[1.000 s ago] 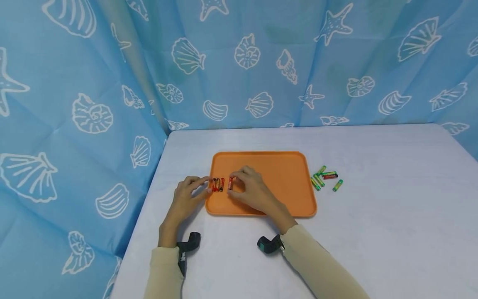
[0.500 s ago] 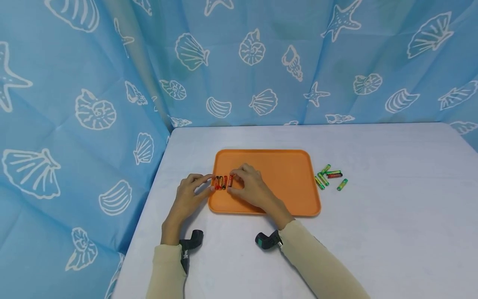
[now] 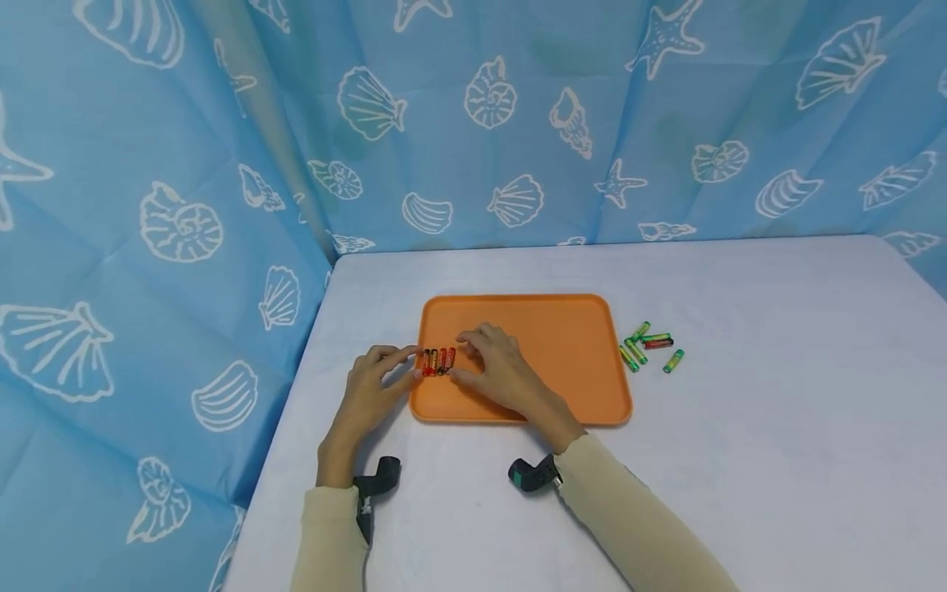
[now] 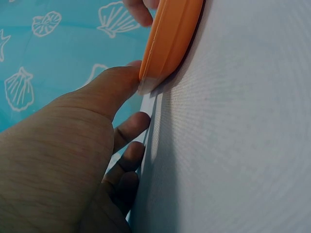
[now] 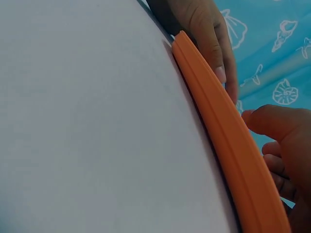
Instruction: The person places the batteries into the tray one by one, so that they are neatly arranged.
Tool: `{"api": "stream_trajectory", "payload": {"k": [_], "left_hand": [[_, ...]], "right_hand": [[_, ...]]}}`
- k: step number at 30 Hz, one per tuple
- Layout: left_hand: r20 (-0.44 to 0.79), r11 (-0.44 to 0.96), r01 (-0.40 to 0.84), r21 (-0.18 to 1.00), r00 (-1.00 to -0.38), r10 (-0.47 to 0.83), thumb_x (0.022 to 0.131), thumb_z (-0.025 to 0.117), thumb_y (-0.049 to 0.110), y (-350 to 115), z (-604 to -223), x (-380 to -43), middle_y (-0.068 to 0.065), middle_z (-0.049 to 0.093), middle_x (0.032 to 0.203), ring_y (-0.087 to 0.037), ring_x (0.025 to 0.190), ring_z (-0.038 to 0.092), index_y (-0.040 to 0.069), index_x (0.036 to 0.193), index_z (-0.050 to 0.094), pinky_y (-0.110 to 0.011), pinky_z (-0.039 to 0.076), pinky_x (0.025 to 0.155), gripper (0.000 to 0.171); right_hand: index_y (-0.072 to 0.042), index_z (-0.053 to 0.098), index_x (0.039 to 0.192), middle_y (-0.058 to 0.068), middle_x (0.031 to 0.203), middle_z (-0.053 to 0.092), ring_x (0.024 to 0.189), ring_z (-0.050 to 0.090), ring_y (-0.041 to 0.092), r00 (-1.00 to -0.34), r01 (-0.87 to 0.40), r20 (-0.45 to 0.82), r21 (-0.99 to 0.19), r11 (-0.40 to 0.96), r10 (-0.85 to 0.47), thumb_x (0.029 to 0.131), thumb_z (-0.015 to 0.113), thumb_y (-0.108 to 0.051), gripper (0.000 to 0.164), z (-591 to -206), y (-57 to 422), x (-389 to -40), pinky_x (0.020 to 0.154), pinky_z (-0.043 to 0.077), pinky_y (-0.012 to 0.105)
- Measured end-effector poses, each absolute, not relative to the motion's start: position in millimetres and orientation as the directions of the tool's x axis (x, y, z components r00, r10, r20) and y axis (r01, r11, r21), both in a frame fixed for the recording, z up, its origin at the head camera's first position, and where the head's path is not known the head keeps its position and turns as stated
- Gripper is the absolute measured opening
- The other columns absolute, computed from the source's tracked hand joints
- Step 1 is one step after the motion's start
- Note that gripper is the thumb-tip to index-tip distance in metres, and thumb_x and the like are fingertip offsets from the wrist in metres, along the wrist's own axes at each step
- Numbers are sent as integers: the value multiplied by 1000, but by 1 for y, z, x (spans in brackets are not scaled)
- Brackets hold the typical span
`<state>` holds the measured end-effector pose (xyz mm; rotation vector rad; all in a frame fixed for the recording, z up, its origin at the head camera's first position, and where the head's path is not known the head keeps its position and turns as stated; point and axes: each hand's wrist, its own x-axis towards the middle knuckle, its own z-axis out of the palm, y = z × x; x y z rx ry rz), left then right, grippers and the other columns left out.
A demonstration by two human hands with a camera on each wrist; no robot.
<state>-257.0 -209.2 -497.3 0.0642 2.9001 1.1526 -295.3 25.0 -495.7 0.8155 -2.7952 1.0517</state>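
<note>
Four-sided orange tray (image 3: 533, 403) lies on the table, and a short row of red-and-black batteries (image 3: 441, 362) stands side by side near its left edge. At the row's left end, my left hand (image 3: 367, 384) holds the outermost battery, with index finger and thumb at its two ends. My right hand (image 3: 503, 370) hovers over the tray just right of the row. Its thumb and forefinger are spread apart, close to the rightmost battery, with nothing gripped between them. Both wrist views show the tray's rim (image 4: 167, 43) and fingers, but the batteries are hidden there.
Right of the tray lie several loose green batteries (image 3: 673, 361) and one red-and-black battery (image 3: 658, 344). A white cloth covers the table (image 3: 777, 411). Blue shell-patterned curtain (image 3: 444, 164) hangs behind and along the left side.
The right hand has moved its red battery left against the others, closing the gap, and has let it go. The left hand keeps its place at the row's left end.
</note>
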Motion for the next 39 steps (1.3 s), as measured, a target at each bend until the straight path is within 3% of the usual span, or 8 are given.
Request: {"api": "stream_trajectory", "payload": {"k": [4, 12, 20, 24, 31, 39], "left_hand": [[-4, 724, 27, 689, -999, 42, 96, 66, 41, -209, -498, -256, -3, 49, 134, -29, 130, 37, 33, 140, 60, -58, 35, 106, 44], [-11, 718, 36, 695, -998, 60, 97, 65, 42, -210, -499, -257, -3, 48, 135, -30, 130, 36, 33, 140, 59, -58, 35, 105, 45], [0, 719, 44, 693, -998, 61, 97, 65, 43, -209, -498, -257, -4, 49, 134, -30, 128, 37, 32, 141, 59, -59, 35, 104, 46], [7, 713, 58, 698, -997, 74, 97, 65, 41, -209, -499, -256, -6, 50, 132, -30, 127, 37, 30, 141, 59, -57, 34, 104, 46], [-20, 706, 22, 708, -998, 52, 98, 64, 41, -207, -498, -254, -5, 48, 134, -31, 131, 34, 31, 141, 59, -60, 32, 106, 45], [-33, 712, 15, 702, -998, 54, 98, 64, 40, -205, -496, -254, -6, 47, 136, -31, 132, 33, 30, 142, 58, -61, 32, 107, 46]], "right_hand": [[-7, 61, 130, 2, 107, 55, 103, 49, 19, -863, -499, 264, -579, 645, -431, 92, 72, -34, 48, -488, 44, -287, 92, 36, 42], [-1, 65, 120, 7, 96, 58, 89, 52, 22, -840, -523, 445, -518, 677, -310, 90, 75, -22, 38, -488, 103, -279, 80, 37, 42], [1, 67, 112, 11, 88, 56, 81, 47, 26, -831, -444, 540, -493, 748, -137, 87, 78, -20, 35, -493, 152, -274, 75, 32, 43], [3, 67, 112, 12, 89, 56, 83, 47, 28, -837, -400, 542, -506, 764, -80, 87, 78, -19, 35, -494, 171, -271, 76, 33, 44], [3, 64, 116, 13, 93, 54, 90, 48, 29, -896, -203, 433, -603, 772, 102, 91, 74, -22, 37, -497, 205, -262, 78, 29, 43], [7, 62, 119, 16, 97, 53, 97, 46, 35, -898, -57, 372, -626, 777, 234, 89, 77, -26, 47, -502, 232, -262, 89, 32, 52]]}}
